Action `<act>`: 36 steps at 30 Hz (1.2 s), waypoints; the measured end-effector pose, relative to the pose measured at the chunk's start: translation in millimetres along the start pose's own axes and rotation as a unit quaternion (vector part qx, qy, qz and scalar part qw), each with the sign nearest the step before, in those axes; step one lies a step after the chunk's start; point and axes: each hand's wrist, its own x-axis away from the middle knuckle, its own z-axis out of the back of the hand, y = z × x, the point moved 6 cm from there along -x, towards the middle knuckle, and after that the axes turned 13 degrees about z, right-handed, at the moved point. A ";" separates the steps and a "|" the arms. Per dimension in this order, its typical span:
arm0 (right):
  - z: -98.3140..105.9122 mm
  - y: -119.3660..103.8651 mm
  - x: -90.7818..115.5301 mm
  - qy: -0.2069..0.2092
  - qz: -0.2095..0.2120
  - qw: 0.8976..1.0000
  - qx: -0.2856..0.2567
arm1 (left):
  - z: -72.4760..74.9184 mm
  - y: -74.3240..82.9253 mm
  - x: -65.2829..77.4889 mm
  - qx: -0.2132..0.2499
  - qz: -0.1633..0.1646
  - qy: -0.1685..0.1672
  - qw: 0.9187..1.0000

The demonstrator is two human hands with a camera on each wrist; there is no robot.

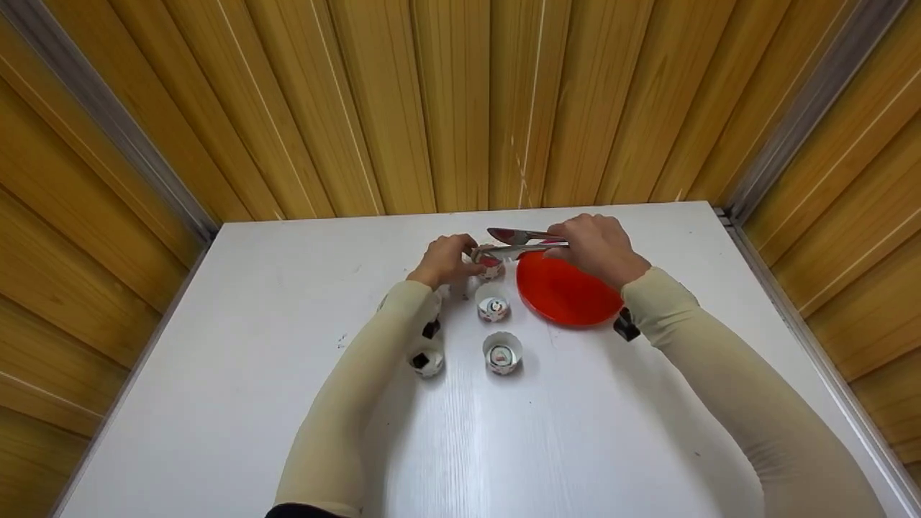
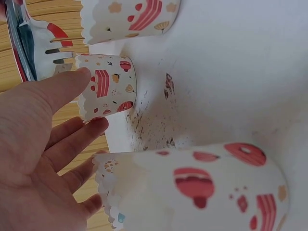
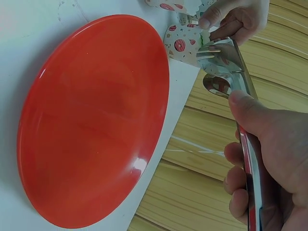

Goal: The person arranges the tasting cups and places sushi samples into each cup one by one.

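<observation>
My left hand (image 1: 445, 260) grips a small white paper cup (image 2: 111, 91), printed with red cakes, by its scalloped rim, thumb on one side and a fingertip on the other. Over that cup, my right hand (image 1: 601, 244) holds several pieces of metal cutlery by their handles. Among them are a fork (image 3: 210, 52), its tines right at the cup's rim, and a spoon (image 3: 217, 85). The handles run back through the right hand's curled fingers (image 3: 236, 178).
A red plate (image 1: 565, 313) lies by the right forearm. Nearer me stand more paper cups, one (image 1: 483, 312) with a round item inside, another (image 1: 502, 339) likewise, and a third (image 1: 428, 368) with a dark square in it. A ribbed yellow wall (image 1: 460, 108) rises behind the white table.
</observation>
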 end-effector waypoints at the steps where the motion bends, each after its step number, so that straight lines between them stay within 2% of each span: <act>1: 0.0 0.8 0.7 0.001 0.000 1.000 0.000 | -0.1 -0.1 -0.1 0.002 0.001 0.000 1.000; 13: -0.4 11.4 9.6 0.011 -0.008 1.000 0.011 | -1.2 -0.5 -4.3 0.001 0.006 0.000 1.000; 17: -1.5 16.6 15.2 0.019 -0.010 1.000 0.012 | -1.6 -0.3 -5.8 -0.009 -0.004 0.005 1.000; 23: -4.6 26.4 28.3 0.034 -0.009 0.999 0.019 | -2.0 -0.9 -6.9 -0.014 -0.010 0.007 1.000; 36: -14.4 53.2 64.4 0.060 -0.039 0.997 -0.001 | -2.1 -4.1 -11.7 -0.007 0.013 -0.004 1.000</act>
